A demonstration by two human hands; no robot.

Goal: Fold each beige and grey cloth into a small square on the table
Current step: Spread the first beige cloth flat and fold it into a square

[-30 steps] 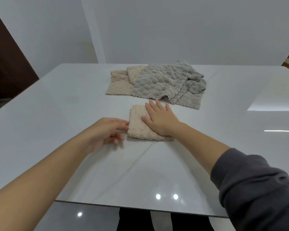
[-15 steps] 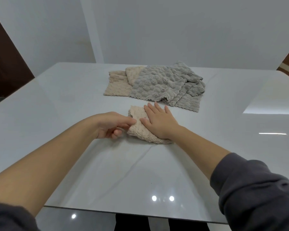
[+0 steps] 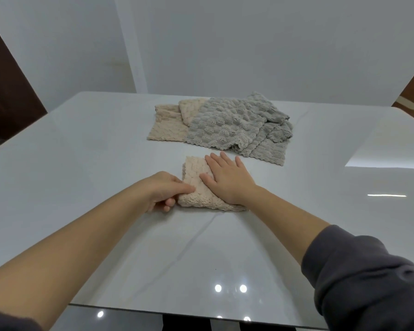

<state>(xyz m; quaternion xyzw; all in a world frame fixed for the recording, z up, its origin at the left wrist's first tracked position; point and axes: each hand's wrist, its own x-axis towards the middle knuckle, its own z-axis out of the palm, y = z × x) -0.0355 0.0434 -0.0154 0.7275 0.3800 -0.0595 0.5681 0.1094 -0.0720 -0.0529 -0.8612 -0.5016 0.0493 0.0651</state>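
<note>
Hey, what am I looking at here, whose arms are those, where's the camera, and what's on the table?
No machine here: a person works bare-handed, filmed by one camera worn on their head, looking forward and down. On the white table lies a folded beige cloth. The right hand presses flat on it, fingers straight; the left hand pinches its left edge. Farther back sits a loose pile: grey cloths overlapping beige cloths, not yet folded small.
</note>
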